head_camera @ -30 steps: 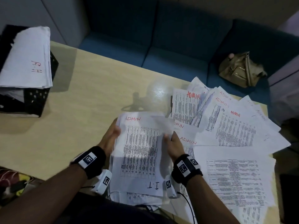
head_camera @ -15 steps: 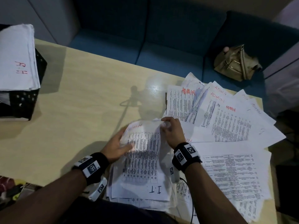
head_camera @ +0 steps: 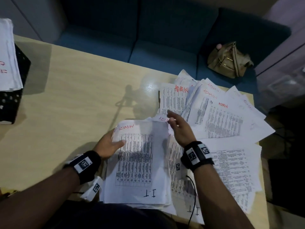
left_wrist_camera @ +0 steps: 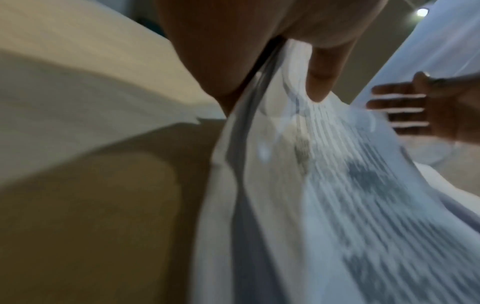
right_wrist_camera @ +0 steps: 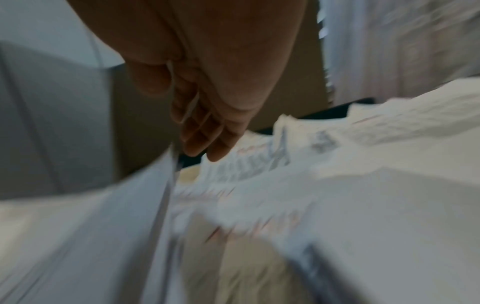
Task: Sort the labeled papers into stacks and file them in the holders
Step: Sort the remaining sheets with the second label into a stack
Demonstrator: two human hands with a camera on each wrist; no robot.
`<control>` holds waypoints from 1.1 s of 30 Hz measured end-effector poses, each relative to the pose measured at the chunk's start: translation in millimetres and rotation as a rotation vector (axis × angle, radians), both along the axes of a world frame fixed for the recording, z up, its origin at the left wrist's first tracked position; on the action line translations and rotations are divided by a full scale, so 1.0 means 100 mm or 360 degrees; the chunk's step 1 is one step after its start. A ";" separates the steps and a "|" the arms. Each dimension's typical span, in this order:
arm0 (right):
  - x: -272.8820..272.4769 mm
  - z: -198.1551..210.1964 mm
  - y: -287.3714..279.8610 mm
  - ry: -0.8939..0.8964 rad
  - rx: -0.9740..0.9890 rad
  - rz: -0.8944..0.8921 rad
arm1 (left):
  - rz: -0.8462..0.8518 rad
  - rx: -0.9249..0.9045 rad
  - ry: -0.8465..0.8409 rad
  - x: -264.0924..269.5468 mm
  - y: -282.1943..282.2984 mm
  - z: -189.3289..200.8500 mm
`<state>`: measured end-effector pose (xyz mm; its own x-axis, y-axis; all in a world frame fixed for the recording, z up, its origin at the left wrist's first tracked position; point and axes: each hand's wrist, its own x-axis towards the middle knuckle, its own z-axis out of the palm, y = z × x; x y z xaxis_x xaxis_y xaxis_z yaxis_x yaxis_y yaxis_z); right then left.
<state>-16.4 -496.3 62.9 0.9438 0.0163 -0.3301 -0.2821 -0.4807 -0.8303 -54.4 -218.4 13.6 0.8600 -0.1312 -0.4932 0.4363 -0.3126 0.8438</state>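
In the head view, the left hand point(head_camera: 109, 144) grips the left edge of a stack of papers point(head_camera: 137, 164), thumb lying across the printed table on its top sheet and the fingers underneath. That sheet carries "ADMIN" in red at its far edge and "I.T" in black at its near edge. The right hand point(head_camera: 179, 128) hovers just right of the stack's far corner, fingers straight and held together, holding nothing. Right of the stack, loose ADMIN sheets point(head_camera: 219, 116) lie fanned over one another on the wooden table point(head_camera: 74, 103), and more printed sheets point(head_camera: 234, 169) lie near the stack's right side. Far left of the stack, at the table's edge, a black mesh holder point(head_camera: 9, 100) holds a pile of white pages point(head_camera: 8, 60) marked in red. Beyond the table, past the stack, a tan bag point(head_camera: 229, 61) sits on a blue sofa point(head_camera: 165, 38).

From the left wrist, though blurred, the thumb point(left_wrist_camera: 322, 82) presses on top of the stack point(left_wrist_camera: 363, 205) and the right hand point(left_wrist_camera: 420, 111) shows open beyond it.

From the right wrist, also blurred, the straight fingers point(right_wrist_camera: 207, 135) hang above the loose sheets point(right_wrist_camera: 363, 164), touching none of them as far as can be told.
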 end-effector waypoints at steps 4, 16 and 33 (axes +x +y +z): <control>-0.10 0.08 -0.87 -0.0043 -0.0486 -0.0049 | -0.0215 0.0214 0.0113 -0.20 0.04 -0.12; -0.50 -0.25 -1.31 0.0238 -0.1859 0.0816 | -0.0092 0.0342 0.0191 -0.28 -0.05 -0.01; -0.60 0.02 -1.28 0.0434 -0.0895 -0.0532 | 0.0080 0.0391 0.0133 -0.15 0.12 0.08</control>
